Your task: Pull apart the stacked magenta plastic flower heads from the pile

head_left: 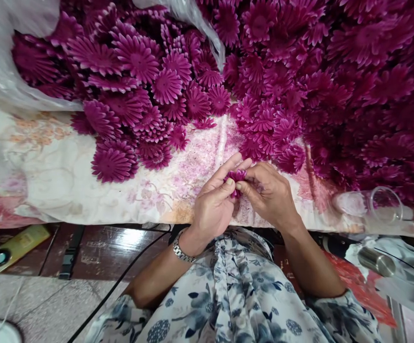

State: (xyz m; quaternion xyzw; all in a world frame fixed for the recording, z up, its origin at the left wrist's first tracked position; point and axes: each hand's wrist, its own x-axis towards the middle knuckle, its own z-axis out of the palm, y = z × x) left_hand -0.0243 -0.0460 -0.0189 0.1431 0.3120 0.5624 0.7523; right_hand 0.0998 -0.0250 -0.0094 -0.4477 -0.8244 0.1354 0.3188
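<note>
Flowers (235, 178) like the one pinched between both hands lie heaped across the far side of the cloth (49, 190), so a fresh one is never far from reach; the near strip of cloth is bare but for magenta dust, which seems to leave room for the work. The left hand (214, 205) and the right hand (269, 195) meet just over the cloth's near edge, close to the body, probably so the small piece can be seen well. The left thumb and forefinger are nearly closed on the flower's left side, the other fingers stretched out above it; the right fingertips are closed on its right side, curled in tight. A watch (181, 250) sits on the left wrist. A clear cup (382, 205) lies tipped to the right, and a plastic bag (6, 57) spills more flowers at top left.
</note>
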